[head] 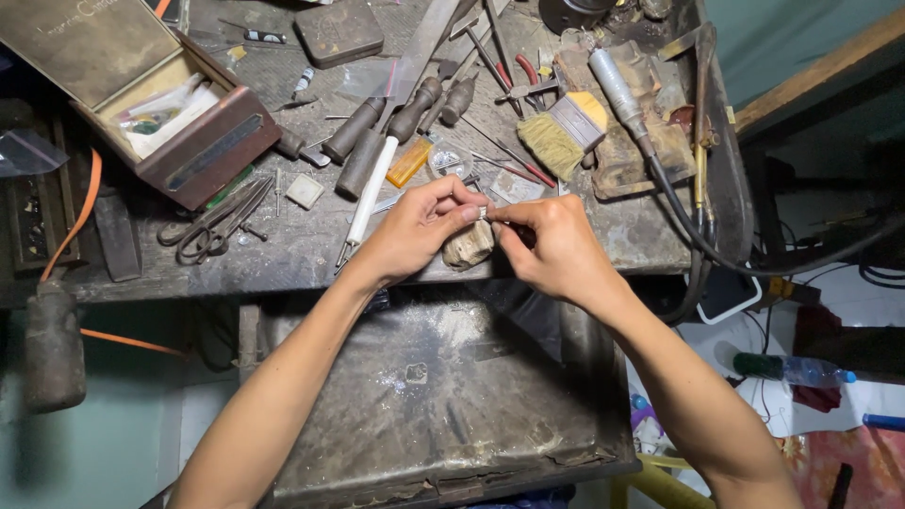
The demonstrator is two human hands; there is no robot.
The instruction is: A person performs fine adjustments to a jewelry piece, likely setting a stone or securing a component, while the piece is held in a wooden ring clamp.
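The tabletop (283, 250) is gray, worn and full of tools. A dark metal tray (443, 396) sits under its front edge. A brown box (151, 104) with its lid up stands far to the left of the hands, and a pair of scissors (215, 226) lies between the box and the hands. Just behind the hands lie some files (377, 132) with dark handles, and a brush (566, 132) with yellow bristles lies a bit to the right of them.

The left hand (415, 231) and the right hand (556, 247) meet at the front edge of the tabletop. The left hand pinches a small silver ring (482, 214) with its thumb and fingertips. The right hand has its fingers pressed together and touches the ring from the other side. It seems to pinch a thin tool, but the fingers hide nearly all of it. A little wooden peg (468, 247) pokes out right under the ring, and both hands lean on it.

The ring is very small and the fingers cover most of it.
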